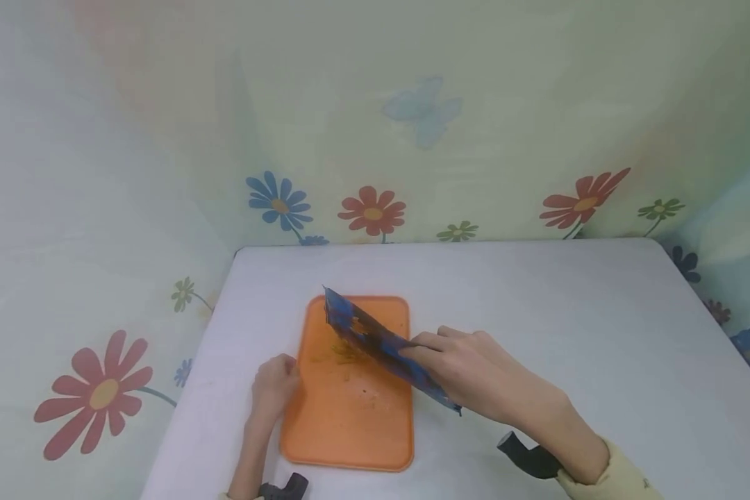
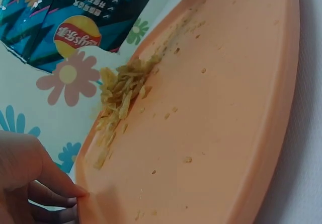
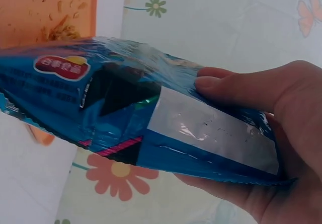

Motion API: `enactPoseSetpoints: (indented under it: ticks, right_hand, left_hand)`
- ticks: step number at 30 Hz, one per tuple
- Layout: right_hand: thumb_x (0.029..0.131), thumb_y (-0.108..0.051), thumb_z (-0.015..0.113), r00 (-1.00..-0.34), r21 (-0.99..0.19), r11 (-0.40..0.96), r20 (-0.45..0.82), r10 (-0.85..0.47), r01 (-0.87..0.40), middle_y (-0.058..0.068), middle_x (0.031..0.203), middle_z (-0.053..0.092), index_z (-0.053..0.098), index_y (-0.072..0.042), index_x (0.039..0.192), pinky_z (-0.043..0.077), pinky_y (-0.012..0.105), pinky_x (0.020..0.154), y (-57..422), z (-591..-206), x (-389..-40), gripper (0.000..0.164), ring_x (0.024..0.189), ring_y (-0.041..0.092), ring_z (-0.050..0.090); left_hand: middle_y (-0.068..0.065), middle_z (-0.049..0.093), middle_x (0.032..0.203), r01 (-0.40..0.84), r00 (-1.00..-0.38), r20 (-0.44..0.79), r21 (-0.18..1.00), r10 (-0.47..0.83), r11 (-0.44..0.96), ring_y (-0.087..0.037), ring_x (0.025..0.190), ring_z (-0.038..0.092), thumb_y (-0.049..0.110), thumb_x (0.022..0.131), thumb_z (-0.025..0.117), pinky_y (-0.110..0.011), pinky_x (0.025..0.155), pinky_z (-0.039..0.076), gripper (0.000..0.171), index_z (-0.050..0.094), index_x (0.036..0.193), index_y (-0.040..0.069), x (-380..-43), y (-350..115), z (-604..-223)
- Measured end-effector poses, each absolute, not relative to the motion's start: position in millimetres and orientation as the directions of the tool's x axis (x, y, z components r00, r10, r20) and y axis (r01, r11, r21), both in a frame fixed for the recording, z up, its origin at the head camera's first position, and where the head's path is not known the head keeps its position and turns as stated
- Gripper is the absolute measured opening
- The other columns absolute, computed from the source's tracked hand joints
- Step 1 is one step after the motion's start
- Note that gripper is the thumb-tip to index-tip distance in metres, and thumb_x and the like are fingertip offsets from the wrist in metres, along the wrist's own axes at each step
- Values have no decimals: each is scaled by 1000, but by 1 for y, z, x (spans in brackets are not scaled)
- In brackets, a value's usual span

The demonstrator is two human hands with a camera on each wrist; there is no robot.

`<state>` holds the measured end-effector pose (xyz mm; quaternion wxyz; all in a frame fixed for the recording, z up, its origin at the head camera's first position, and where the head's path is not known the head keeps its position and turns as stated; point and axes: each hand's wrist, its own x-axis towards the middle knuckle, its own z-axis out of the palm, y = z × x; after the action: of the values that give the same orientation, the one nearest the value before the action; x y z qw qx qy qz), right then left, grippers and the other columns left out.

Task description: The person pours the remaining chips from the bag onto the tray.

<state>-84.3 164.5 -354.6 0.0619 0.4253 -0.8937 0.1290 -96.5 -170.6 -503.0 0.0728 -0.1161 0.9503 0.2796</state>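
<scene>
- One blue snack bag (image 1: 365,333) is in your right hand (image 1: 469,368), thumb and fingers gripping its near part; its far end reaches over the tray.
- One orange tray (image 1: 350,434) lies left of that hand; your left hand (image 1: 275,382) pinches its left rim.
- One clump of yellow shreds (image 2: 123,90) sits inside, among scattered crumbs.
- One white table (image 1: 537,298) lies beneath.

The bag (image 3: 126,103) is blue with dark angular shapes, pink stripes, a whitish panel (image 3: 206,128) and a red-and-yellow logo (image 2: 76,36). The tray (image 1: 350,441) is orange, its crumbs (image 2: 123,90) yellowish brown. The table (image 1: 537,312) is white; the backdrop (image 1: 512,118) is pale green, with red, blue and green flowers (image 1: 371,212).
</scene>
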Motion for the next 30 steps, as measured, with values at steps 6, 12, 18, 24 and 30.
enactPoseSetpoints:
  ticks: [6, 12, 18, 24, 30]
  right_hand:
    - [84, -9, 73, -651, -213, 615, 217, -728, -759, -8, 98, 69, 72, -18, 110, 37, 9, 48, 169, -354, -83, 28, 76, 7, 62]
    - [84, -9, 73, -644, -231, 603, 208, -737, -764, -8, 100, 69, 72, -18, 111, 41, 10, 51, 168, -353, -83, 29, 81, 8, 64]
    - [83, -11, 74, -634, -218, 597, 213, -743, -772, -7, 100, 70, 72, -17, 110, 44, 11, 53, 169, -354, -83, 29, 81, 8, 65]
    - [82, -11, 75, -628, -199, 596, 250, -737, -778, -6, 101, 70, 72, -17, 109, 46, 13, 52, 172, -352, -82, 29, 83, 10, 66]
    - [83, -11, 74, -648, -212, 613, 229, -726, -761, -8, 101, 69, 71, -18, 111, 43, 12, 51, 175, -348, -80, 29, 81, 8, 64]
  left_hand:
    - [-17, 69, 89, -277, -958, -215, 518, -190, 809, -19, 68, 62, 5, 86, 58, -29, 57, 51, 24, 65, 106, -6, -97, -162, -501]
    - [-20, 70, 93, -281, -955, -225, 494, -191, 822, -22, 71, 64, 5, 86, 57, -33, 60, 53, 24, 66, 105, -7, -95, -164, -499]
    - [-21, 70, 93, -289, -953, -236, 502, -192, 815, -21, 70, 64, 5, 85, 58, -32, 59, 53, 25, 66, 106, -7, -94, -164, -500]
    - [-19, 70, 91, -278, -957, -221, 500, -189, 820, -21, 69, 63, 5, 86, 58, -31, 58, 52, 24, 66, 105, -6, -96, -163, -500]
    - [-20, 69, 93, -282, -954, -243, 513, -178, 811, -19, 67, 61, 6, 89, 56, -29, 56, 50, 24, 65, 107, -7, -94, -163, -496]
